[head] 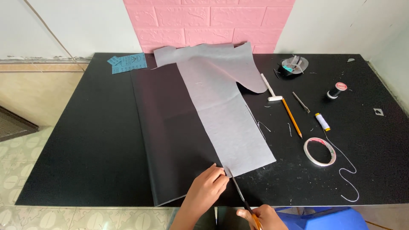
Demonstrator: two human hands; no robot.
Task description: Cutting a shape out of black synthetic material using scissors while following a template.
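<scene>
Left hand [207, 187] presses grey pattern piece [221, 106] flat on black fabric [170, 140] near table [85, 127] front edge; right hand [262, 216] grips scissors [238, 191], blades parted at pattern corner. Risk: layers slip, cut wanders.

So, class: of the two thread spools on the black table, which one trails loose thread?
The white spool with yellow ends; thread runs from it. The dark red-topped spool trails none.

Blue printed sheets [128, 63]: a few flat rectangular blue paper pieces with dark print, overlapping, at the far left of the black table [85, 140], just left of the grey fabric piece [221, 102].
Red spool label [341, 86]: a small round red disc with pale marks capping the black thread spool [335, 92], far right of the table.
Screens: none in view.
</scene>
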